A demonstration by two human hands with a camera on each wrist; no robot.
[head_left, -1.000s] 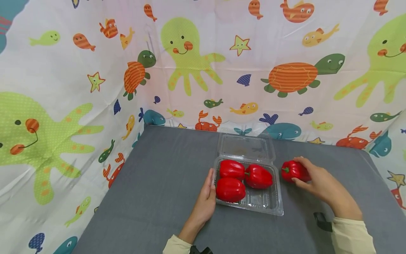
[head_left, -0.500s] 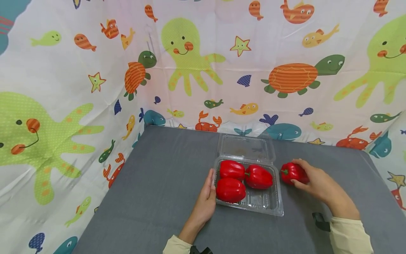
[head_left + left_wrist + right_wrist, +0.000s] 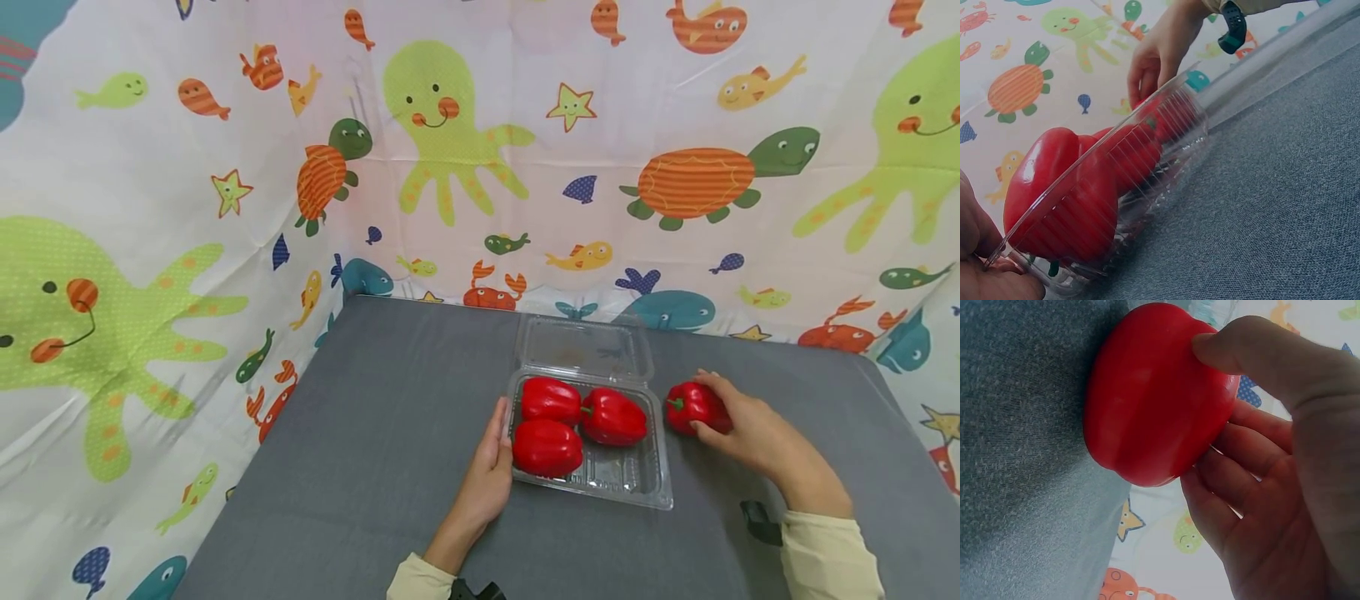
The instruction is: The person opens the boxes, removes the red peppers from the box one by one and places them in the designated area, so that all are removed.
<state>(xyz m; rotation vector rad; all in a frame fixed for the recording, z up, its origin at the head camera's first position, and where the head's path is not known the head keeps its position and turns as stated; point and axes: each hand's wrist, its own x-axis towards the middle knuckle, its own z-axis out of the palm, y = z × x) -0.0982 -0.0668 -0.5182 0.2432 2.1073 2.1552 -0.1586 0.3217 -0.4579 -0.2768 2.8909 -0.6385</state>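
My left hand (image 3: 483, 483) pinches the left rim of a clear plastic clamshell container (image 3: 626, 492), thumb on one side and fingers on the other, as the left wrist view shows. Inside the container lie three red bell peppers, one at the back left (image 3: 550, 400), another at the front left (image 3: 547, 448) and a third on the right (image 3: 613, 417). Just right of the container, my right hand (image 3: 765, 442) grips a fourth red bell pepper (image 3: 1154, 400) between thumb and fingers. Its green stem points left toward the container, and it sits at the grey cloth.
The container's clear lid (image 3: 583, 348) lies folded back behind it, near the table's rear edge. Grey cloth (image 3: 360, 467) covers the table. A curtain (image 3: 465, 167) printed with sea animals hangs behind and along the sides. Inside the container, its front right part shows bare plastic.
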